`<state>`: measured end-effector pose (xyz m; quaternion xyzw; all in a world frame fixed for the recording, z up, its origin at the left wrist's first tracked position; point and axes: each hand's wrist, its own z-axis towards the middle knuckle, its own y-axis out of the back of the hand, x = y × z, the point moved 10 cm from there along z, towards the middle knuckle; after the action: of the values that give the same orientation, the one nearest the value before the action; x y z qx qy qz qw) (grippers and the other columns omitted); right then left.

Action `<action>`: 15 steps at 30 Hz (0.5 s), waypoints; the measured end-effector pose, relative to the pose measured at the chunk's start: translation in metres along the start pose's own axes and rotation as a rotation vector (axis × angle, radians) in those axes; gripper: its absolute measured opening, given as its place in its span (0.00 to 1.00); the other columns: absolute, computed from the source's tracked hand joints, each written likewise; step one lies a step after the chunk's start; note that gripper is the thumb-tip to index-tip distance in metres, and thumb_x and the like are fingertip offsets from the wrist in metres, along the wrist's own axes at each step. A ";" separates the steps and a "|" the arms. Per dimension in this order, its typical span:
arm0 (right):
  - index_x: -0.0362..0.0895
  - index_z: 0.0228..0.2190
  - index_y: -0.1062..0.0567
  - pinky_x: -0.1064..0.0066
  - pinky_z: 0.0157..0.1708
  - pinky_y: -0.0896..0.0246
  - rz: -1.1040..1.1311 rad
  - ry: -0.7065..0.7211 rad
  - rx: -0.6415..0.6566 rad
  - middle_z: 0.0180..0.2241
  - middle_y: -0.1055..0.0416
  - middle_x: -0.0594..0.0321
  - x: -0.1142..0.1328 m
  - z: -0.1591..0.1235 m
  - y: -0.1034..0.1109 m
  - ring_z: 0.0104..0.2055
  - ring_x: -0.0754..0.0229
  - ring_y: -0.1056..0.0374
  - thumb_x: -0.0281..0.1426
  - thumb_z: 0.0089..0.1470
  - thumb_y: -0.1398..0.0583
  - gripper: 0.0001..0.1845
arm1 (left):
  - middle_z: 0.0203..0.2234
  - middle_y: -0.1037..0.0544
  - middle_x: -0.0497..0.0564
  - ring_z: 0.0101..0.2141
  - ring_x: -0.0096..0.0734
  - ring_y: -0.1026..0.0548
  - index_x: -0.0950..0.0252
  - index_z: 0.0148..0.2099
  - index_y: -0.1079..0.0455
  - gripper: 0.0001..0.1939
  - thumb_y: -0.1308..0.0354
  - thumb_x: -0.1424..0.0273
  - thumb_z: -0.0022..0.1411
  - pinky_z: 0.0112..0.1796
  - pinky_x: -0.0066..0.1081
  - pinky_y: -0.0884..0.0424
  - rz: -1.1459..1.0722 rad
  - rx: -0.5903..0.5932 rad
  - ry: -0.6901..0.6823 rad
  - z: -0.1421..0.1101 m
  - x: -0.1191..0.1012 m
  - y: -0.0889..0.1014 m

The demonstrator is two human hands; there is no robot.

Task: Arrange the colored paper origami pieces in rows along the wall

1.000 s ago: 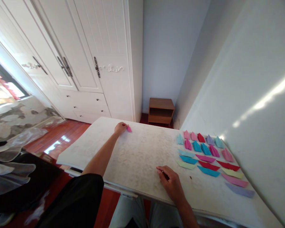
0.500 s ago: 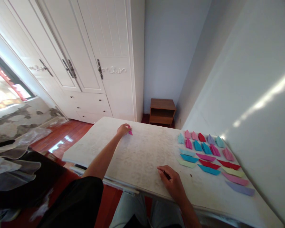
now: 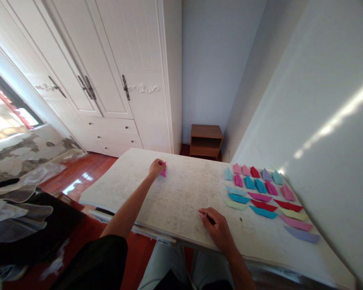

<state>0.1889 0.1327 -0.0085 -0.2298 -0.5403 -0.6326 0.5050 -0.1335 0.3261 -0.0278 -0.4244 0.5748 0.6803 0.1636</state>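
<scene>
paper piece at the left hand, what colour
The paper piece is bright pink, seen best in the head view.

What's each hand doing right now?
Left hand: closed, fingers pinching the pink paper at the table's far side.
Right hand: loosely curled above the table; whether it holds anything cannot be told.

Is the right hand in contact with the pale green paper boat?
Apart: the head view shows bare tabletop between the right hand and the pale green paper boat.
</scene>
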 end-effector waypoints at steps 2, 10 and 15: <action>0.42 0.38 0.23 0.70 0.38 0.36 0.001 -0.001 0.000 0.36 0.27 0.56 0.000 -0.001 0.000 0.38 0.59 0.31 0.34 0.61 0.46 0.13 | 0.32 0.25 0.53 0.31 0.28 0.26 0.69 0.40 0.33 0.10 0.41 0.72 0.53 0.31 0.25 0.32 -0.117 -0.014 -0.004 -0.014 -0.004 0.001; 0.42 0.37 0.23 0.71 0.38 0.36 0.009 -0.007 0.003 0.35 0.27 0.56 0.002 -0.003 0.000 0.37 0.60 0.31 0.34 0.60 0.46 0.13 | 0.37 0.24 0.57 0.34 0.31 0.23 0.72 0.48 0.35 0.22 0.43 0.60 0.58 0.32 0.28 0.26 -0.687 0.098 -0.083 -0.099 -0.051 0.000; 0.42 0.36 0.24 0.71 0.36 0.37 0.001 0.005 0.001 0.34 0.27 0.57 0.005 -0.001 0.000 0.36 0.61 0.31 0.32 0.59 0.46 0.11 | 0.26 0.23 0.53 0.25 0.28 0.25 0.72 0.42 0.29 0.23 0.35 0.59 0.50 0.23 0.25 0.29 -0.859 0.143 -0.166 -0.160 -0.096 -0.001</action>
<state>0.1871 0.1300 -0.0048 -0.2281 -0.5393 -0.6328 0.5067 -0.0146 0.2050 0.0484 -0.5564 0.3768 0.5406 0.5060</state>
